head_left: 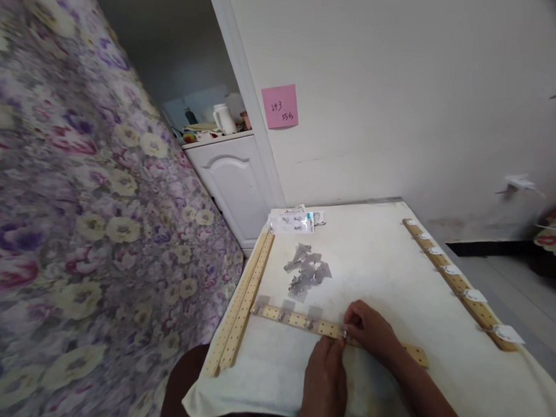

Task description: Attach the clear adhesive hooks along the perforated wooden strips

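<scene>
A perforated wooden strip [300,320] lies across the near part of a white table [375,260], with small metal fittings along its far edge. My left hand [325,380] and my right hand [371,333] meet over the strip's middle. Both have their fingers pinched together around a small metal fitting [344,334] on the strip. A heap of small clear bags with metal parts [306,273] lies just beyond the strip.
Two more perforated strips [244,298] run along the table's left edge, and another [458,284] with white tabs lies along the right. A packet of hardware [291,222] sits at the far edge. A floral cloth [77,209] hangs at left. A pink note [280,106] is on the wall.
</scene>
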`<state>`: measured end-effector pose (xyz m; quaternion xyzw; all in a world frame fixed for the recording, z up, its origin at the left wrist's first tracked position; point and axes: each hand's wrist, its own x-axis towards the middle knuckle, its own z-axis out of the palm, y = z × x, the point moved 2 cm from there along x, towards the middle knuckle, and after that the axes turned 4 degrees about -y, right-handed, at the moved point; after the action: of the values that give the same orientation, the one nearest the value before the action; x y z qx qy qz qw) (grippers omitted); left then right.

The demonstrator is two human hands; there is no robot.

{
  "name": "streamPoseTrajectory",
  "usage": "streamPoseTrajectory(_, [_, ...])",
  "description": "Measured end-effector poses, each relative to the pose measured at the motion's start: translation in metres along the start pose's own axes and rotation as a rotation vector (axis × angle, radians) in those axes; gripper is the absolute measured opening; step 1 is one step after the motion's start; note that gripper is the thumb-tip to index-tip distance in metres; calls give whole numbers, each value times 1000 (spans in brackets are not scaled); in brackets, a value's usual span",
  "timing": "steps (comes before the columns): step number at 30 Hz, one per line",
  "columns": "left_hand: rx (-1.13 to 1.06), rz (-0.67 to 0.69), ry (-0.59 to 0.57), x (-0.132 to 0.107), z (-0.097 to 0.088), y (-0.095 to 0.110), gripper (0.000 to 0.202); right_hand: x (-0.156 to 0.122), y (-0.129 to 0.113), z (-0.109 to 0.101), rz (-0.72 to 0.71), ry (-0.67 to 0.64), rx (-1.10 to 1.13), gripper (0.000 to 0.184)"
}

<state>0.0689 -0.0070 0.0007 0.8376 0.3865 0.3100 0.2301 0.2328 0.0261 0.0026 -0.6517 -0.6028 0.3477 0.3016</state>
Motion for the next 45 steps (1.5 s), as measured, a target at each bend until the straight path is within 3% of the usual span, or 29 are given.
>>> streamPoseTrajectory(7, [-29, -3, -18, -4, 0, -6, 41, -3, 10, -5, -118, 88, 78, 12])
streamPoseTrajectory(12, [-111, -36, -6, -6, -1, -9, 37, -13, 19, -39, -128, 201, 86, 19])
streamPoseTrajectory(18, [-177, -100, -12, -5, -9, -1, 28, -26, 51, -73, -12, 300, 90, 27])
streamPoseTrajectory(21, [-184, -104, 8, 5, -22, 6, 23, -30, 69, -72, 33, 290, 115, 29])
streamPoseTrajectory(24, [-117, -106, 97, 26, -47, 5, 19, -31, 79, -66, 59, 281, 106, 28])
streamPoseTrajectory(28, [31, -174, 135, 57, -83, -15, 20, -28, 81, -62, 71, 288, 76, 30])
streamPoseTrajectory(31, [169, -199, 108, 73, -98, -34, 23, -27, 80, -61, 90, 280, 41, 31])
streamPoseTrajectory(36, [328, -187, 18, 89, -91, -49, 22, -27, 78, -60, 134, 297, 13, 33])
streamPoseTrajectory(45, [567, -105, -139, 124, -62, -40, 18, -25, 74, -59, 160, 304, -31, 32])
